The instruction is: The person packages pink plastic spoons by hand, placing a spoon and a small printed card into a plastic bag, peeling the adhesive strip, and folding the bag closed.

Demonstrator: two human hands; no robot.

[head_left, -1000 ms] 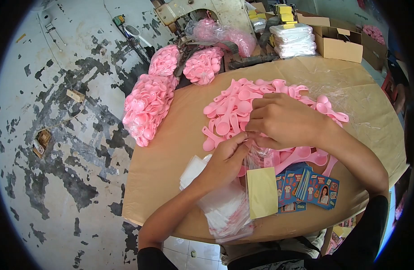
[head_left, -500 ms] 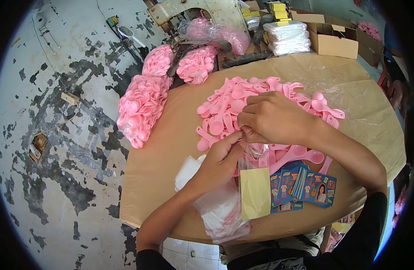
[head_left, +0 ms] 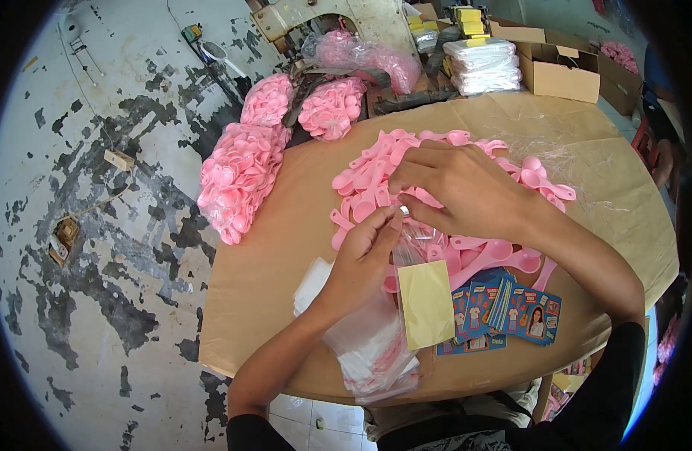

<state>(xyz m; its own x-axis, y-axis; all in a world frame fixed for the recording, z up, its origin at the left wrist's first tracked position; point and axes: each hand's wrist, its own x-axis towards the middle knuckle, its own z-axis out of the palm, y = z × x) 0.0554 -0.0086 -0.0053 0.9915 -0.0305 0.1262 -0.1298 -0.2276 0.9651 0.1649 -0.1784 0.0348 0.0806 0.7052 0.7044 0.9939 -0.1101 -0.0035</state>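
My left hand [head_left: 361, 259] is closed, pinching the gathered top of a clear plastic bag [head_left: 411, 254] between thumb and index finger. A plain yellow card [head_left: 427, 304] shows in the lower part of that bag. A small shiny bit shows at the pinched top. Just above it, my right hand [head_left: 462, 188] is curved with thumb and index finger apart, nothing visible between them. Beneath and around both hands spreads a heap of pink plastic spoons [head_left: 496, 259]. Under my left wrist lie flat clear plastic bags [head_left: 372, 361]. Blue printed cards [head_left: 536, 316] are fanned beside the yellow card.
Brown paper [head_left: 263, 301] covers the table. Bulging bags of pink spoons [head_left: 240, 180] line its far left edge. Behind stand a machine [head_left: 346, 19], a white plastic-wrapped stack [head_left: 483, 66] and an open cardboard box [head_left: 564, 79]. Another person's arm [head_left: 665, 143] shows at far right.
My right fingers have parted and lifted slightly away from the bag's top, where both hands met before. My left hand still pinches the bag, which has shifted slightly up and left.
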